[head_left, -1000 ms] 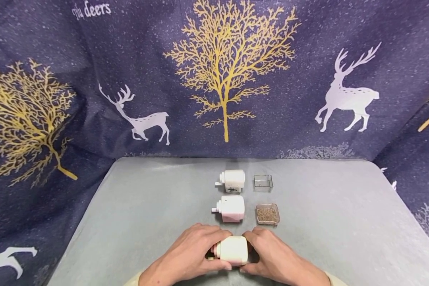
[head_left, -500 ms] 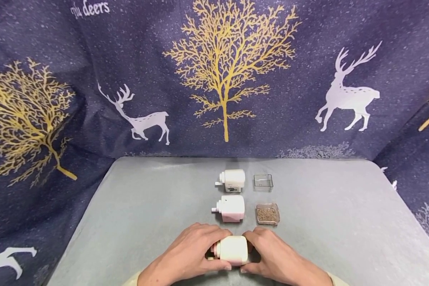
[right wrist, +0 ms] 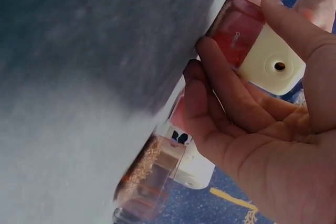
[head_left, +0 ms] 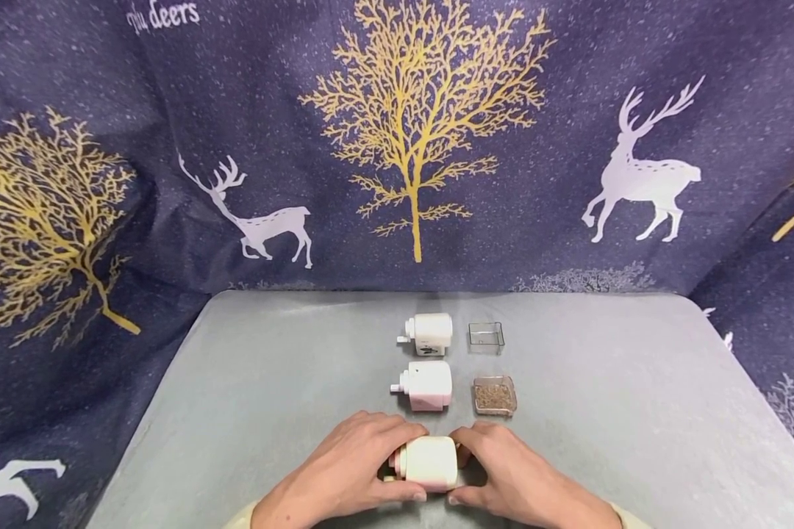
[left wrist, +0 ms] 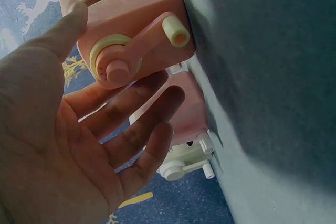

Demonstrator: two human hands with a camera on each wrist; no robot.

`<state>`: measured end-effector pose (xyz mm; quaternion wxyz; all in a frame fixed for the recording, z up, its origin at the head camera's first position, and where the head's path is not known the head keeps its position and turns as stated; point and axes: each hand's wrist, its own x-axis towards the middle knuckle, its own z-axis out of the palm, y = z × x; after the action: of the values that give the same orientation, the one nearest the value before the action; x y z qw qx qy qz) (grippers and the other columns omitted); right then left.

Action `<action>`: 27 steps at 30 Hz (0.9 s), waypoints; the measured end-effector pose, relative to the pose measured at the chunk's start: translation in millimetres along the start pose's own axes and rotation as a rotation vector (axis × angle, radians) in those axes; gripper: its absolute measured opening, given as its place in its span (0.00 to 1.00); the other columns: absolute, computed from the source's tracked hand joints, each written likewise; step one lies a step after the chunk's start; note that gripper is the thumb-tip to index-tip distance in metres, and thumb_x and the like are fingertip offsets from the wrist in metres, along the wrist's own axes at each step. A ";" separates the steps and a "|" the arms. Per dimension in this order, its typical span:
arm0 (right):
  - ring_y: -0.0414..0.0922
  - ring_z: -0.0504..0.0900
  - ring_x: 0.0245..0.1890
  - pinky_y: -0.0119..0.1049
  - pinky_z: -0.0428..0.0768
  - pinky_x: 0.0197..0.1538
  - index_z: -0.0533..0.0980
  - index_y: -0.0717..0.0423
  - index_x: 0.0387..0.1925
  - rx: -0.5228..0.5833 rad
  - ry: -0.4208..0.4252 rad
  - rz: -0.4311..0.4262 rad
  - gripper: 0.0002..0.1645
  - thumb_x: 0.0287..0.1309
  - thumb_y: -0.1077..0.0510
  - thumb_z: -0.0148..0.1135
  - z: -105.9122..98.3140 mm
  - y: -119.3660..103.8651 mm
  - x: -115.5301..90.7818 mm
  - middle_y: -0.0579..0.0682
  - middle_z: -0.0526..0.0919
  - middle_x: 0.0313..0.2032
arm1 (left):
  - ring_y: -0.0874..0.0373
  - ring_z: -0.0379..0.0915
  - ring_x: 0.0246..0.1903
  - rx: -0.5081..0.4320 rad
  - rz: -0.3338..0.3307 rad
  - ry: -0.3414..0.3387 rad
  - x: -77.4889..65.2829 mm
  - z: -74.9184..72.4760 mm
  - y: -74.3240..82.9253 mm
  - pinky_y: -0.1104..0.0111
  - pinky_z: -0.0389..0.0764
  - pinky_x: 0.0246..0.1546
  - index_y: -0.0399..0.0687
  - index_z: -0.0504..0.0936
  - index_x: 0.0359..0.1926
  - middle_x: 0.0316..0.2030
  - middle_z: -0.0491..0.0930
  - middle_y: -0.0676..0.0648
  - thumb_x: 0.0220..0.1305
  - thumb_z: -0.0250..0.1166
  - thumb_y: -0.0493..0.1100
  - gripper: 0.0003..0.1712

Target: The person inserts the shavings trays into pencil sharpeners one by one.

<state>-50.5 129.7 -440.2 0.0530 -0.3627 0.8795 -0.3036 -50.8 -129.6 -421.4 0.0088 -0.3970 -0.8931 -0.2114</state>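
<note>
A cream and pink crank pencil sharpener (head_left: 430,463) lies near the table's front edge, its crank to the left. My left hand (head_left: 347,470) grips its left end between thumb and forefinger; the other fingers spread loosely below the crank (left wrist: 144,40) in the left wrist view. On the opposite side my right hand (head_left: 512,474) pinches the see-through shavings drawer (right wrist: 244,30) between thumb and fingers. The right wrist view shows this drawer beside the cream face with the pencil hole (right wrist: 279,66). A narrow strip of it shows between sharpener and right fingers in the head view.
Behind stand a pink and white sharpener (head_left: 430,386) and a white sharpener (head_left: 433,334), cranks to the left. A drawer with brown shavings (head_left: 495,397) and a clear drawer (head_left: 487,338) lie to their right. A dark blue patterned cloth (head_left: 370,272) hangs behind the grey table (head_left: 271,382).
My right hand has shifted very slightly right, widening the gap between its fingers and the sharpener's body. My left hand keeps its grip, nearly still.
</note>
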 end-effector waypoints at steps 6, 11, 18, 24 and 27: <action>0.34 0.76 0.34 0.32 0.79 0.37 0.77 0.46 0.44 -0.003 0.034 -0.035 0.28 0.42 0.41 0.76 -5.5 4.4 -4.0 0.34 0.78 0.32 | 0.68 0.71 0.46 0.013 0.006 0.011 0.3 -4.8 -1.4 0.62 0.75 0.49 0.60 0.76 0.59 0.48 0.76 0.65 0.54 0.60 0.75 0.38; 0.35 0.76 0.36 0.36 0.80 0.40 0.78 0.49 0.47 -0.033 0.048 -0.025 0.30 0.44 0.39 0.75 -12.3 5.7 -5.6 0.34 0.79 0.34 | 0.64 0.72 0.50 0.044 -0.017 0.008 1.1 -8.0 -4.0 0.60 0.75 0.51 0.60 0.76 0.61 0.52 0.77 0.61 0.56 0.55 0.77 0.41; 0.36 0.78 0.39 0.39 0.81 0.43 0.79 0.55 0.48 -0.100 0.129 -0.010 0.33 0.42 0.42 0.76 -22.6 6.7 -8.9 0.36 0.81 0.35 | 0.62 0.72 0.51 0.050 -0.053 0.020 1.8 -11.8 -7.2 0.58 0.74 0.53 0.62 0.75 0.62 0.53 0.76 0.61 0.58 0.53 0.76 0.38; 0.35 0.78 0.39 0.39 0.82 0.44 0.80 0.52 0.46 -0.137 0.181 0.011 0.31 0.40 0.43 0.78 -31.6 11.2 -9.7 0.36 0.81 0.34 | 0.61 0.73 0.51 0.082 -0.063 0.055 3.3 -17.4 -11.3 0.58 0.75 0.52 0.60 0.77 0.61 0.53 0.77 0.59 0.59 0.53 0.75 0.38; 0.34 0.78 0.39 0.37 0.82 0.43 0.79 0.49 0.45 -0.140 0.197 0.022 0.30 0.39 0.44 0.78 -36.8 13.9 -10.0 0.36 0.81 0.34 | 0.60 0.74 0.50 0.090 -0.061 0.078 5.7 -21.1 -14.4 0.57 0.75 0.51 0.60 0.76 0.62 0.53 0.77 0.58 0.60 0.54 0.74 0.37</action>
<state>-63.1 162.3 -419.6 -0.0558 -0.3244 0.9034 -0.2748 -68.2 -142.3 -406.4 0.0550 -0.3601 -0.9124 -0.1867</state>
